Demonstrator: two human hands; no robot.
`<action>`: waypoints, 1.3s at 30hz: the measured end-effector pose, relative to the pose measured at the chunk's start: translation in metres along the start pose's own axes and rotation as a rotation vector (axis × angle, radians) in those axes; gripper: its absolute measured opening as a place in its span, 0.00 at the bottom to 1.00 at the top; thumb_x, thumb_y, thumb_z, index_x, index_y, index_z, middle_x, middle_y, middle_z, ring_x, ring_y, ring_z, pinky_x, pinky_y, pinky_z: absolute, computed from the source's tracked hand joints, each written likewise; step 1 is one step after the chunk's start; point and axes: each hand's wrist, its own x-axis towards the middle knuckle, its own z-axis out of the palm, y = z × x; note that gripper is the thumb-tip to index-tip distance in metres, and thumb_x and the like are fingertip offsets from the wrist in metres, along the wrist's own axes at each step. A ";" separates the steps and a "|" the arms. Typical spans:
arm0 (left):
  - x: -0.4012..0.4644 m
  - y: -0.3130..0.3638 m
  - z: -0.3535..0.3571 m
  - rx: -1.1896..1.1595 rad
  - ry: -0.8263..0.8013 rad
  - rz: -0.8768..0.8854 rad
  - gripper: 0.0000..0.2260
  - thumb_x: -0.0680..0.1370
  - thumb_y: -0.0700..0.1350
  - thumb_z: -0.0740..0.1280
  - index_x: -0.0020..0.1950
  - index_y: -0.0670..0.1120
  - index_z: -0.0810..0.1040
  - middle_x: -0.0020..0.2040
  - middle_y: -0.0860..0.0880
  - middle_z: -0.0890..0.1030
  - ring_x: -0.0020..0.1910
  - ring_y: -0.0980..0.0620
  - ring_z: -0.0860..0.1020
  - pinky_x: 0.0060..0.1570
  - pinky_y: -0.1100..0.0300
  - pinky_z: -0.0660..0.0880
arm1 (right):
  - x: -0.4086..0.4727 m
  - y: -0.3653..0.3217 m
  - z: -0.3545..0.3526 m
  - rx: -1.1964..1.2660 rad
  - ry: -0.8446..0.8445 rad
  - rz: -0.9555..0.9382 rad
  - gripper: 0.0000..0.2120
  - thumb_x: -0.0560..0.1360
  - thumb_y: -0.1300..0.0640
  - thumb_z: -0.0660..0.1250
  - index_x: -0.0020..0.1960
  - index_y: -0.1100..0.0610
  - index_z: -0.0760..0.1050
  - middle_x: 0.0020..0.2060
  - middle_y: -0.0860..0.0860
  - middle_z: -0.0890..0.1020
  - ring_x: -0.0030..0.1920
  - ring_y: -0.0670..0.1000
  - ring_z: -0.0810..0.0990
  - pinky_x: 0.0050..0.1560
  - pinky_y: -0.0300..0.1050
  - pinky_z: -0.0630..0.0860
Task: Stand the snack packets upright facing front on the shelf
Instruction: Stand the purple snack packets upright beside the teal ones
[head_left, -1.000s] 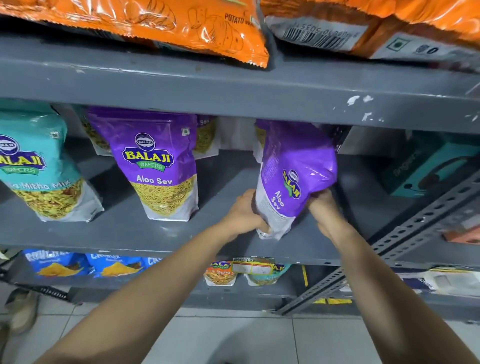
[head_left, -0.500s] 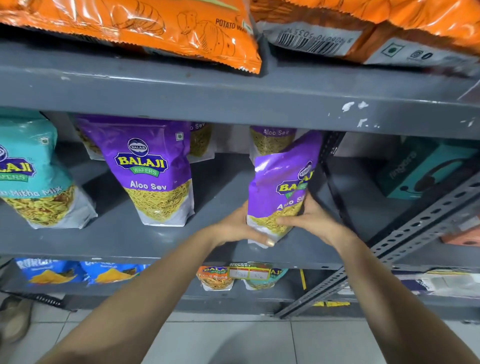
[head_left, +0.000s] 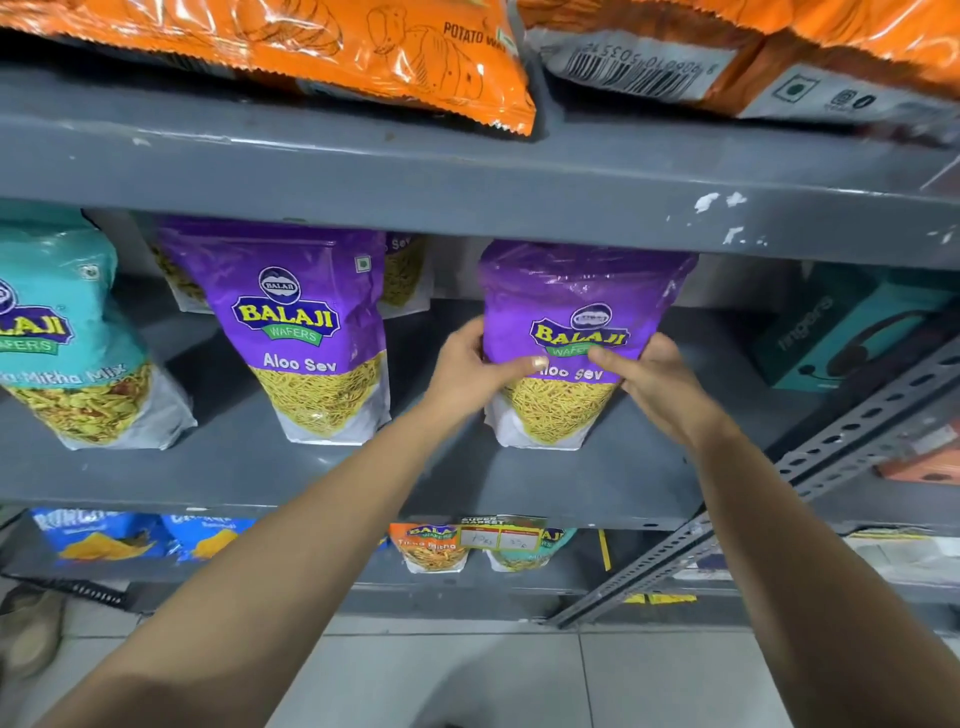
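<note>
A purple Aloo Sev packet (head_left: 576, 291) stands upright on the grey middle shelf (head_left: 249, 473), its front label facing me. My left hand (head_left: 475, 364) grips its left side and my right hand (head_left: 649, 379) grips its right side, thumbs across the front. A second purple Aloo Sev packet (head_left: 306, 332) stands upright to the left, with more purple packets (head_left: 402, 270) behind it. At the far left stands a teal Mitha Mix packet (head_left: 67, 338).
Orange potato wafer bags (head_left: 332, 47) lie on the shelf above. A teal headphone box (head_left: 852, 332) sits at the right, beside a slotted metal brace (head_left: 779, 493). Blue and orange packets (head_left: 104, 538) fill the lower shelf. Tiled floor lies below.
The held purple packet was turned from tilted and sideways to upright with its front facing me. Both hands slid up from its base to its sides.
</note>
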 end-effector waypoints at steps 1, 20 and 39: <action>0.003 0.005 0.000 -0.009 0.009 0.004 0.20 0.63 0.42 0.82 0.52 0.50 0.82 0.52 0.44 0.87 0.48 0.49 0.85 0.53 0.50 0.82 | 0.001 -0.005 -0.001 0.001 0.023 0.000 0.28 0.55 0.48 0.84 0.53 0.53 0.84 0.51 0.52 0.88 0.53 0.56 0.85 0.59 0.54 0.80; -0.010 -0.017 -0.013 0.301 -0.318 -0.133 0.40 0.63 0.39 0.83 0.71 0.45 0.68 0.65 0.49 0.80 0.64 0.53 0.79 0.64 0.52 0.75 | -0.023 0.029 -0.002 -0.242 -0.060 0.121 0.26 0.65 0.67 0.79 0.59 0.53 0.75 0.56 0.50 0.86 0.55 0.49 0.84 0.56 0.44 0.81; -0.051 -0.042 0.019 0.464 -0.158 -0.101 0.36 0.64 0.49 0.82 0.68 0.49 0.71 0.63 0.50 0.81 0.60 0.49 0.80 0.58 0.50 0.79 | -0.086 0.055 -0.015 -0.345 0.094 0.068 0.34 0.58 0.43 0.82 0.61 0.50 0.76 0.56 0.45 0.85 0.59 0.46 0.82 0.61 0.46 0.76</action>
